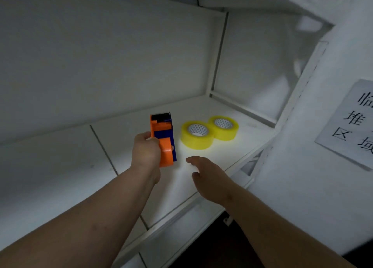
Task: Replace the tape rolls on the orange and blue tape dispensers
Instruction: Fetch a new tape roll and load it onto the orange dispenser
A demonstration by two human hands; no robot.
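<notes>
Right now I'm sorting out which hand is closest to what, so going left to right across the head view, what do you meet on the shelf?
Left hand gripping the orange and blue tape dispenser → nearer yellow tape roll → farther yellow tape roll → paper sign on the wall. The open right hand hovers below the rolls.

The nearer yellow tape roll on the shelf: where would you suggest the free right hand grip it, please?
Grip the nearer yellow tape roll from above, across its outer wall, or thumb in the core. It lies flat, core up, seemingly touching the far roll, so the open right hand reaches its near side.
</notes>
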